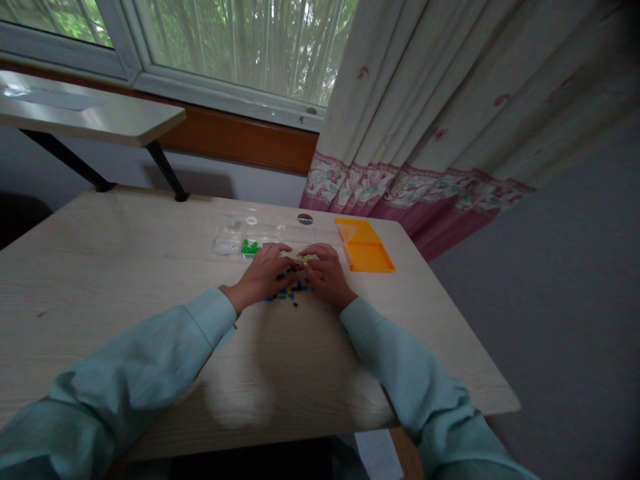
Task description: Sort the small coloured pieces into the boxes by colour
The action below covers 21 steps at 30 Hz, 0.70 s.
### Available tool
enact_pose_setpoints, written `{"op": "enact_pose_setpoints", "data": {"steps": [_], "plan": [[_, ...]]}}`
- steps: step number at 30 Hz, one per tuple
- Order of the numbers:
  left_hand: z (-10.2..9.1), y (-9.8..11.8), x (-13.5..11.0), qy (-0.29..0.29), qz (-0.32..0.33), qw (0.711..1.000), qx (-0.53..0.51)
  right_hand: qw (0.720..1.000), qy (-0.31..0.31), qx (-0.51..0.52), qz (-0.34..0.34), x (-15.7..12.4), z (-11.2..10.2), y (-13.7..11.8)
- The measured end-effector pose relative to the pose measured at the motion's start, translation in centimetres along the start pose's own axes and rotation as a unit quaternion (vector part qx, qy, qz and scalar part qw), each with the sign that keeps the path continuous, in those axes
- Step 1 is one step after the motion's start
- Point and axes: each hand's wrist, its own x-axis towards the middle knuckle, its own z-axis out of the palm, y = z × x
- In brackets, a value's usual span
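Both my hands rest close together on a pale wooden table (125,267). My left hand (263,275) has its fingers curled down over a scatter of small blue and dark beads (286,294). My right hand (325,273) is curled too, fingertips meeting the left hand's over a small pale yellowish piece (305,258). What either hand grips is too small to make out. Just beyond the hands lies a clear plastic compartment box (235,235) with green beads (250,247) in one cell.
An orange tray (367,250) lies to the right of the hands, near the table's right edge. A small dark round lid (305,218) sits at the far edge. A second table (85,117) stands under the window; a curtain (425,133) hangs at right.
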Motion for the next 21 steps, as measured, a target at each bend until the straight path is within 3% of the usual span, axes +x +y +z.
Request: {"op": "enact_pose_setpoints", "data": {"steps": [6,21], "plan": [[-0.38,0.3,0.07,-0.014,0.0,1.0,0.0,0.998,0.041,0.021,0.033,0.27,-0.16,-0.01],[-0.37,0.32,0.16,-0.024,0.011,1.0,0.002,0.999,0.035,0.019,0.035,0.33,0.05,0.09]]}}
